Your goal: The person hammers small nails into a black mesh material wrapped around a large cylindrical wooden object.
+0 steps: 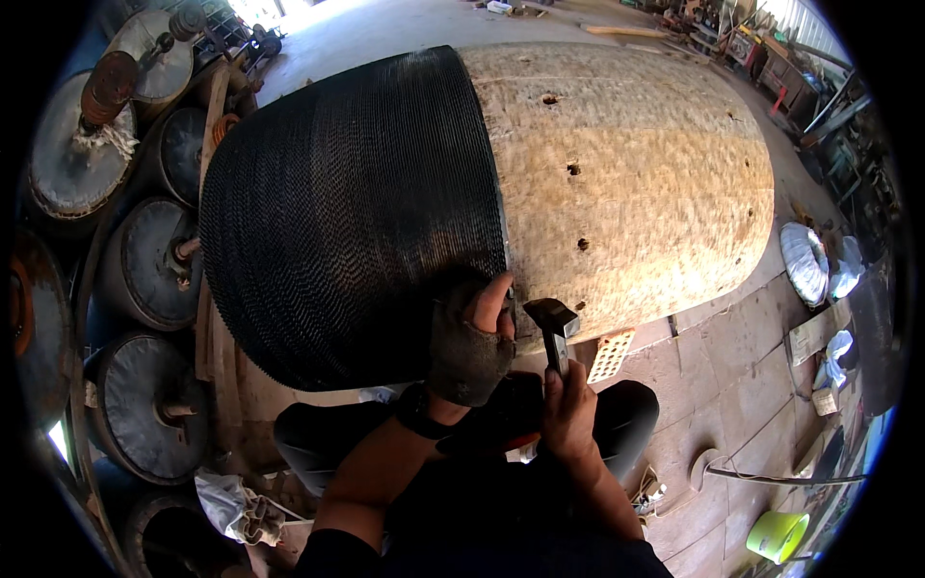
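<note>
A big wooden drum (636, 183) lies across in front of me. Rows of black saw-toothed strip (356, 193) cover its left part, while bare wood with several dark holes shows on the right. My left hand (471, 347), in a dark fingerless glove, presses at the lower edge where the black rows meet the wood. Its fingers are bent together, and whatever is between them is hidden. My right hand (569, 412) grips the handle of a hammer (553, 318). The hammer's dark head is up beside the drum's lower edge, just right of my left hand.
Several round-ended drums with metal shafts (159, 262) are stacked along the left, beside a wooden beam (214, 144). A perforated brick (611, 355) lies under the drum. At right are a white wrapped coil (804, 263), a lime-green bucket (778, 536) and scattered scrap on the tiled floor (713, 385).
</note>
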Available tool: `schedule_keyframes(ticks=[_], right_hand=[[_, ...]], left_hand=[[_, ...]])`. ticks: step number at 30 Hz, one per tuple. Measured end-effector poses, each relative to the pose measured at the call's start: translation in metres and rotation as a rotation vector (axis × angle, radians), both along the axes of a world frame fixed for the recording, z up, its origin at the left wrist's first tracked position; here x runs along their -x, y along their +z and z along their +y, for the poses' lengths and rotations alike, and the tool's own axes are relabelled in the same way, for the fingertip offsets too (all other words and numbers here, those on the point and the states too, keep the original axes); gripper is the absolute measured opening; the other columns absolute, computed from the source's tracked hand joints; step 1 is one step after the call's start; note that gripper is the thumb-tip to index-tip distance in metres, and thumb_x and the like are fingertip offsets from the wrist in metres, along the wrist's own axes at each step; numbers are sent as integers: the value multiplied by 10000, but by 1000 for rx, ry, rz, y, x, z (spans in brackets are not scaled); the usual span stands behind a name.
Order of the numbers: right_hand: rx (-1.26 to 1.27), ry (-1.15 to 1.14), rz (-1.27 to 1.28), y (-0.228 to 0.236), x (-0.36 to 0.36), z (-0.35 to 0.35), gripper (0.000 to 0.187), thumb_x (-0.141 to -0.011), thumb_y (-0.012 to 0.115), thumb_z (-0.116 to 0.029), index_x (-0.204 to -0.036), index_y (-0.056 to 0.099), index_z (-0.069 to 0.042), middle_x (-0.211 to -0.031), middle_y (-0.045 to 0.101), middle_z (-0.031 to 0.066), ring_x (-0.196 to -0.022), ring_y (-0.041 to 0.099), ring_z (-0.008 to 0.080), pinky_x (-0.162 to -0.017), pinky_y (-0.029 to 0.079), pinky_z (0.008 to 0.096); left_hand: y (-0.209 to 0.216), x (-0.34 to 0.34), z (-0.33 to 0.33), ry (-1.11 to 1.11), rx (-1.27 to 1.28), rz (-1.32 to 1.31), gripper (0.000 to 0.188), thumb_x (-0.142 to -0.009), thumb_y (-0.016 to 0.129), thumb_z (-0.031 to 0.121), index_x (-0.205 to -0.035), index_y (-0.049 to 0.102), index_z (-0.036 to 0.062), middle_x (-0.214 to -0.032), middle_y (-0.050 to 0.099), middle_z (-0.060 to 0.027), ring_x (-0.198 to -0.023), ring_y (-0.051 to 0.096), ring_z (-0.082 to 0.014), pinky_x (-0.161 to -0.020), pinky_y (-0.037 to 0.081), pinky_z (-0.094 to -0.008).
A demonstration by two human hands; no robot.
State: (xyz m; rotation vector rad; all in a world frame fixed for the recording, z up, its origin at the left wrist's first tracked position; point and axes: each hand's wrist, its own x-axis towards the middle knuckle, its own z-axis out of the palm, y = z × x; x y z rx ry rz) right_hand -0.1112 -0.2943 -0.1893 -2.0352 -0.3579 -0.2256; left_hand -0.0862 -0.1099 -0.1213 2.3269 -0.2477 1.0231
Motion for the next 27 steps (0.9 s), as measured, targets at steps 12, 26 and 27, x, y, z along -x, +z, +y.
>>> schedule_keyframes(ticks=[12,26,27], right_hand=[[55,21,-21,18,-2,1,234,-1028,567,-151,-1185,534,19,-783,622,253,-684,626,475,-594,474,527],[-68,-8,-85,11,-3,-9,263,-1078,495,-238,-1079,556,18,-659,559,119,-554,540,205,-526,427,355],[-72,-10,-64,7,-3,-10,264,-1079,497,-239,-1077,554,19,-657,556,116,-557,534,199,-526,425,354]], left_hand=[[2,-17,-23,167,-55,-92,650,-768,690,-36,-1389,497,-29,-930,614,-111,-833,602,-273,-804,485,-444],[-10,8,-2,-31,81,-109,300,-843,715,-60,-1119,690,54,-994,638,-86,-885,638,-238,-852,490,-406],[-12,8,-3,-29,84,-123,253,-848,724,-50,-1076,705,57,-1013,638,-85,-892,639,-233,-852,488,-399]])
